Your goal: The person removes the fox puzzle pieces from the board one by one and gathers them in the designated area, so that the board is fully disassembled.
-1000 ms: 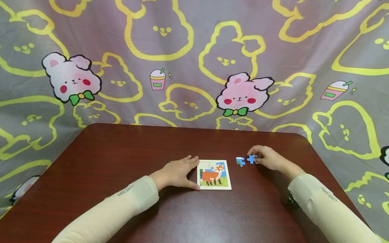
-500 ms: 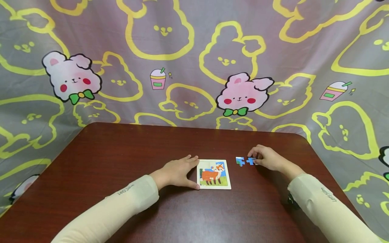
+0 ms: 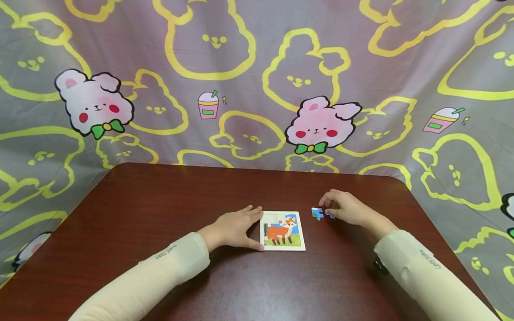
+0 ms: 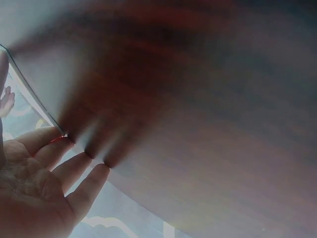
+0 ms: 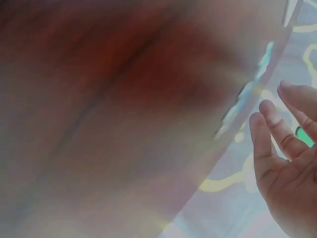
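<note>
A small square puzzle tray with a pale rim lies flat, showing an orange fox on grass with bare pale wood at its upper left. My left hand rests at its left side, fingertips by the far corner and thumb at the near corner, fingers straight. To the tray's right lie two blue jigsaw pieces: one with white and green, the other partly covered by my right hand. That hand hovers low with loosely bent fingers. In the right wrist view its fingertips stand apart from the pieces' edge.
The dark red-brown wooden table extends around both hands. A grey curtain with yellow outlines and cartoon rabbits hangs behind the far edge. Cream sleeves cover the forearms.
My right hand has shifted slightly left, from the right-hand jigsaw piece toward the other one, and now covers more of the right-hand piece. The left hand and the tray stay put.
</note>
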`<state>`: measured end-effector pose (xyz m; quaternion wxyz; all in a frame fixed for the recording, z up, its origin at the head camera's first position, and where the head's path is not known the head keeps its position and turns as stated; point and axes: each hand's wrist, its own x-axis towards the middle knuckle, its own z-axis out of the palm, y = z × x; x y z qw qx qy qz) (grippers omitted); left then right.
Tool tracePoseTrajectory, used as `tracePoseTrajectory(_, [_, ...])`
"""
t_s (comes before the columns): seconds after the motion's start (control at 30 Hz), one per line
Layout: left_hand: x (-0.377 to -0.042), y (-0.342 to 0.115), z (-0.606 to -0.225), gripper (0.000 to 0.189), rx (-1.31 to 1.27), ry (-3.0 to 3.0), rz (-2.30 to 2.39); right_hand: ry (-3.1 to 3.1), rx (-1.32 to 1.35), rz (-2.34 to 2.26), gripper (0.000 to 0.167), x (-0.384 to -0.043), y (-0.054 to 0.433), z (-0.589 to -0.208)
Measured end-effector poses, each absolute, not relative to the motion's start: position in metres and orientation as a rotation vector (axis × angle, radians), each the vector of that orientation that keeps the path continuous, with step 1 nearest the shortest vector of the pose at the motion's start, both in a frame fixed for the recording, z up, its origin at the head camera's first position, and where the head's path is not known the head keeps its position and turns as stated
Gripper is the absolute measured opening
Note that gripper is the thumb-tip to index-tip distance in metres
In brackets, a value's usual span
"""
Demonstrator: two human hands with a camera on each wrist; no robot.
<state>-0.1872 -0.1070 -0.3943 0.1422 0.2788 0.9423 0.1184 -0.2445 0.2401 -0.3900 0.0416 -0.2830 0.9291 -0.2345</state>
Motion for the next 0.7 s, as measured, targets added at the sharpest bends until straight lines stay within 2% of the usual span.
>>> tracePoseTrajectory(0.7, [-0.187, -0.106, -0.393, 0.098, 0.805, 2.725, 0.343, 2.595, -1.103, -0.646, 0.022, -0.239, 0.164, -0.384])
